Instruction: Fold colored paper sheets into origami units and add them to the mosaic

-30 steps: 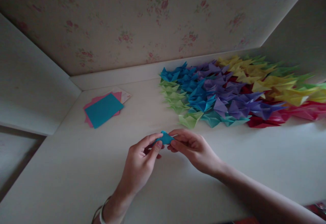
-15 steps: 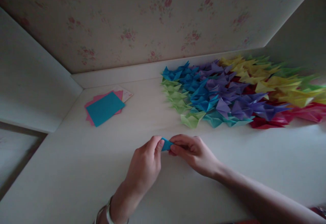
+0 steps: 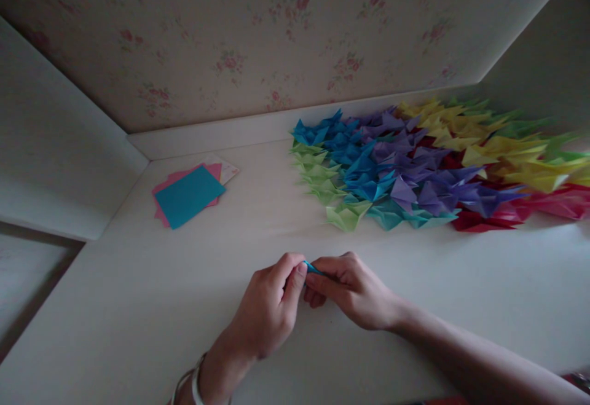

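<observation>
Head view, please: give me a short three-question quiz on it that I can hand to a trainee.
1. Multiple choice: what colour is the flat top sheet lying over the pink paper?
A) yellow
B) blue
C) white

2. True or false: the left hand and the right hand both hold the small blue paper.

3. Fill in the blank: on the white table, the folded paper shapes lie toward the ____ side of the picture.

Key: 1. B; 2. true; 3. right
</observation>
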`<state>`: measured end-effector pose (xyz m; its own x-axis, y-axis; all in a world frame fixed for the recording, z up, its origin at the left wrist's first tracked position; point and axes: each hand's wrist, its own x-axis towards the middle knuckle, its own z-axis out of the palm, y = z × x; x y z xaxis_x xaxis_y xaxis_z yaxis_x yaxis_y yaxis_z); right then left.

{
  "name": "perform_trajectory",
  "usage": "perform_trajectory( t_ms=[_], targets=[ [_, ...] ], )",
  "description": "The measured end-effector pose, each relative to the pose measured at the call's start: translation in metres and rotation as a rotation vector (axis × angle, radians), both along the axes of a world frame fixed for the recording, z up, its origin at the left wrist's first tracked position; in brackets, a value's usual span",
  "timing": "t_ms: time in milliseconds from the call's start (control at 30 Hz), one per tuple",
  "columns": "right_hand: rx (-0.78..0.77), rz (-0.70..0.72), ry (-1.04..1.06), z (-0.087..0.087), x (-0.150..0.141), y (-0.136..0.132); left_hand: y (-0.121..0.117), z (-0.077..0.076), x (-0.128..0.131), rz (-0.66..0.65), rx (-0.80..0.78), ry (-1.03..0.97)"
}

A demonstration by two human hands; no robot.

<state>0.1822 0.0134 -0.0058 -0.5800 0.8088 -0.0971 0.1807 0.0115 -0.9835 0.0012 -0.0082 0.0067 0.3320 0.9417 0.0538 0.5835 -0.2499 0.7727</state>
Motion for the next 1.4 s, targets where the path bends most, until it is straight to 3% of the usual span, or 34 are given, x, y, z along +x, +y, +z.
perform_trajectory(
  t_ms=[133,400,533,867,1100,1400],
  targets=[
    [-0.065,0.012,0.027,-0.002,-0.001,-0.001,0.000,-0.001,0.000,0.015,-0.032,0.019],
    [-0.214,0.121,0.082,0.004,0.001,0.000,-0.005,0.000,0.002,-0.045,-0.112,-0.207],
    [-0.271,0.156,0.151,0.003,0.002,-0.001,-0.005,-0.001,0.001,-0.033,-0.163,-0.221],
    [-0.165,-0.020,0.112,0.005,0.004,0.003,0.000,0.004,-0.003,0.104,-0.230,-0.246],
    [0.025,-0.086,-0.002,0.006,0.003,0.003,-0.003,0.005,-0.002,0.035,-0.226,-0.225],
    [0.077,-0.165,-0.081,0.008,0.001,-0.001,-0.003,0.005,0.001,0.063,-0.344,-0.289]
  ],
)
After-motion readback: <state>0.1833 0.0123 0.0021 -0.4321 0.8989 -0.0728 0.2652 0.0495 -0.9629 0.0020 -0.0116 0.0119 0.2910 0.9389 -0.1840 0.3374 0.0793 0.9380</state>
